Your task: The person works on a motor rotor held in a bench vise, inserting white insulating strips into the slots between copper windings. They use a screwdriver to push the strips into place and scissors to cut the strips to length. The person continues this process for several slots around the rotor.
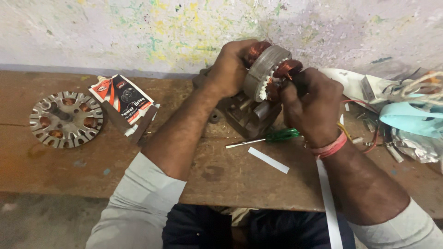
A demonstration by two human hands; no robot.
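Here the left hand (229,69) grips the stator (267,74) while right hand (310,106) fingers pinch its copper winding (287,69), which rough pulling could tear.

A worn brown wooden surface (69,170) is carrying a round slotted metal disc (66,119) at far left, a red-and-white packet (123,99) beside it, a green-handled screwdriver (267,138) and white paper strip (268,160) centrally, and a clutter of wires and scraps (406,124) at right.
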